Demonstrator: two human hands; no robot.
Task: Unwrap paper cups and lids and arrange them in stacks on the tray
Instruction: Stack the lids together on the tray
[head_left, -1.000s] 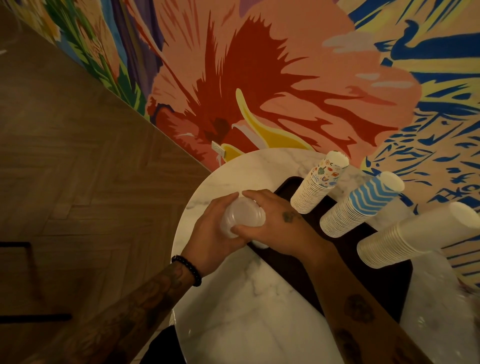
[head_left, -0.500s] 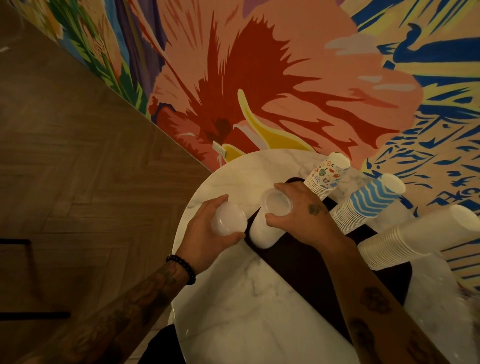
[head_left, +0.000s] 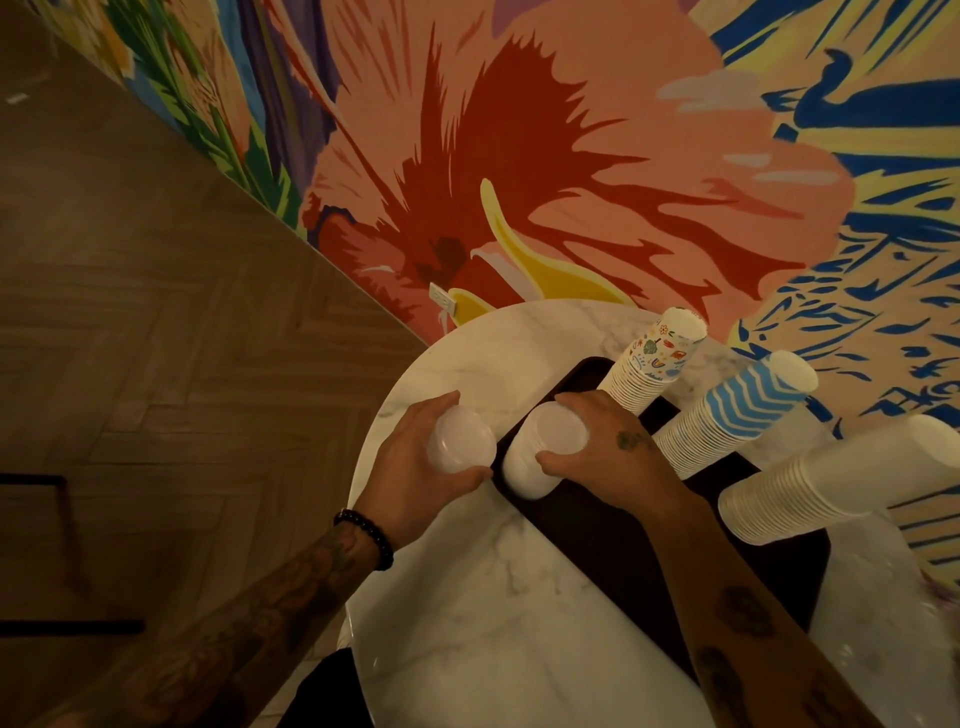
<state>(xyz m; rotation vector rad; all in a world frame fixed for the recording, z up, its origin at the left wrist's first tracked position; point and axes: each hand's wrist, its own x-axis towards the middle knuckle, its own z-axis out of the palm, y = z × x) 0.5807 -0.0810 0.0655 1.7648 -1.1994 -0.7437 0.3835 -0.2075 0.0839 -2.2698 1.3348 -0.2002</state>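
Parted — right hand (head_left: 610, 452) grips lid stack (head_left: 525, 467), left hand (head_left: 408, 473) grips lids (head_left: 460, 446), marble table (head_left: 493, 597), mural (head_left: 571, 156)

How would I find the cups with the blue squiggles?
Find the round marble table, then the dark tray on it. Of three cup stacks there, the wavy blue stack is the middle one, between a doodle stack and a plain white stack.

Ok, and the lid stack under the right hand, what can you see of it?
The lid stack is a short column of white, translucent plastic lids, closely nested, round top toward the camera. It stands roughly upright at the left edge of the dark tray. The right hand grips its top, thumb on the near side, fingers on the far side.
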